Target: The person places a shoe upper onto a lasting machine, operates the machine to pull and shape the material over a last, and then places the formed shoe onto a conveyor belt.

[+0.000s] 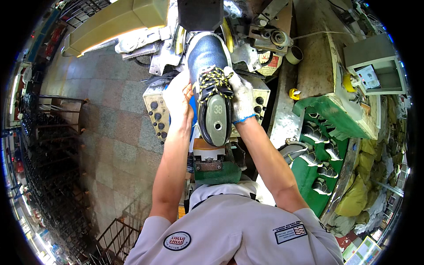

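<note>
A black shoe upper (208,51) sits on a grey-green shoe last (216,115), its toe pointing away from me into the machine (201,13). Black-and-yellow laces (214,82) cross the middle of the upper. My left hand (180,98) is closed against the shoe's left side, its fingertips curled beside the upper. On the other side my right hand (241,95), in a white knit glove with a blue cuff, grips the shoe with its thumb by the laces. Its remaining fingers are partly hidden.
Control panels with black knobs (157,115) flank the shoe. A yellow machine arm (119,24) reaches over at the upper left. To the right, several shoes (314,132) lie on a green surface (304,181) beside a worn bench (316,66). Dark racks (48,168) line the left side.
</note>
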`<state>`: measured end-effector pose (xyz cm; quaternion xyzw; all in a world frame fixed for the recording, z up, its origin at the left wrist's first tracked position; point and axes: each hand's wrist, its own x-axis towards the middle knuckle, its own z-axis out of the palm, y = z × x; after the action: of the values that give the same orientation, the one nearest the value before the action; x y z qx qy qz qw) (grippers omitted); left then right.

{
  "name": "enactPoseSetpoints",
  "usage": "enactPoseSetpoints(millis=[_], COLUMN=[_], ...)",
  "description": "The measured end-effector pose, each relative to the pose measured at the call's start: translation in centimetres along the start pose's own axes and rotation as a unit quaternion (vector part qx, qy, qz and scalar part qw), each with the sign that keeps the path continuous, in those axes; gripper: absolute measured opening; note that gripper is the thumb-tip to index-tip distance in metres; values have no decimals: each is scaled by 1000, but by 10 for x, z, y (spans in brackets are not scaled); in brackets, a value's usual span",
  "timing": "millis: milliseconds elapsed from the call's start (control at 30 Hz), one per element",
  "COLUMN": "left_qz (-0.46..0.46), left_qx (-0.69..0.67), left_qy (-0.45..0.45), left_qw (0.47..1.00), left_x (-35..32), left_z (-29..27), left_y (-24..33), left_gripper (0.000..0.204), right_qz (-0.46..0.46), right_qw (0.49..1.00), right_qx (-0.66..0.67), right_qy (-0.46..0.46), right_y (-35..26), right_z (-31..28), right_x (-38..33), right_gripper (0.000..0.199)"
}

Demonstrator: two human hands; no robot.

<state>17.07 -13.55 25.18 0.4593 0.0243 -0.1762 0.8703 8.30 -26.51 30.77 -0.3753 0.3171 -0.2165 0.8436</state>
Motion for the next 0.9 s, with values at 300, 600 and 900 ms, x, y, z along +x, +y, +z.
enactPoseSetpoints(millis=[300, 600, 900], left_qz=[-22, -244, -238], left_qx=[55, -4, 51], left_qy=[-11, -27, -41], left_qw=[998, 969, 969], left_x=[1, -34, -24], left_z=[-10, 24, 18], left_y=[3, 17, 21], left_gripper=[29, 55, 58], right_qz=[-76, -8, -29], right_qw=[990, 1000, 999], right_qx=[-115, 3, 31], right_qy=[32, 1, 12], right_y=[32, 24, 32], right_z=[11, -2, 8], right_x=[19, 28, 23], right_gripper=[34, 30, 29])
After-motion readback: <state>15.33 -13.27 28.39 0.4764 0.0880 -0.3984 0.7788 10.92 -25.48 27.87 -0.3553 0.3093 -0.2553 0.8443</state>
